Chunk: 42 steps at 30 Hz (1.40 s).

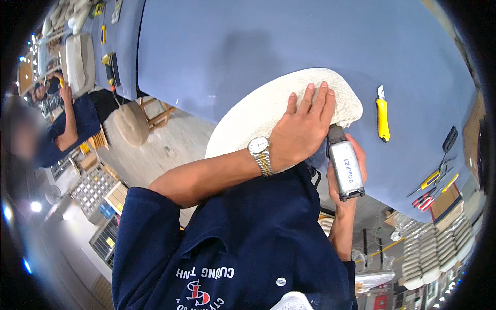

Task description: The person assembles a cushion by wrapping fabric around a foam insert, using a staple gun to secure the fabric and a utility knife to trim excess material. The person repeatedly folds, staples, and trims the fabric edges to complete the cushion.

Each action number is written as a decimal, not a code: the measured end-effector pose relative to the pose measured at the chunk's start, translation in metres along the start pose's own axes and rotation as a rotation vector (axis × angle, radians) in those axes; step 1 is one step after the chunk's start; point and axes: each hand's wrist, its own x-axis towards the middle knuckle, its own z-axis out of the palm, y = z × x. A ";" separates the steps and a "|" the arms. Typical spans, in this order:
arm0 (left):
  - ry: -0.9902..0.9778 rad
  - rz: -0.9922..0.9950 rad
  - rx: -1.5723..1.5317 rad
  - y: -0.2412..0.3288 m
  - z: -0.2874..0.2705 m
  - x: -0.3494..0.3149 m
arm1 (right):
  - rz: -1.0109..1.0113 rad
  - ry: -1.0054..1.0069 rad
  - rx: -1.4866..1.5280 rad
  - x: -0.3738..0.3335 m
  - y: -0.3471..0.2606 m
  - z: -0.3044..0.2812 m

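Note:
A cream fabric-covered seat pad (248, 111) with a rounded outline lies at the front edge of the blue-grey table. My left hand (305, 126), with a wristwatch on its wrist, rests flat on the pad, fingers stretched out. My right hand (360, 157) is wrapped round a silver and black staple gun (347, 168). The tool's black nose meets the pad's near right edge; whether it presses on the fabric cannot be made out. To the right of the pad lies a yellow utility knife (382, 114), blade pointing away from me.
Scissors, pliers and other hand tools (430, 181) lie at the table's right edge. At left, a cordless drill (110, 70) rests on another table surface, and a co-worker (64, 121) is at work. A round-seated stool (132, 124) stands below. Stacked pads (429, 248) fill the lower right.

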 end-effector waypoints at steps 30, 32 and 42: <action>-0.096 0.022 -0.148 -0.034 0.000 -0.023 | -0.280 0.146 0.104 0.007 0.007 0.014; -0.004 0.038 -0.052 -0.035 0.007 -0.027 | -0.274 0.151 0.114 0.006 0.009 0.015; -0.050 -0.020 -0.094 -0.033 0.001 -0.026 | -0.269 0.039 0.159 0.000 0.006 0.008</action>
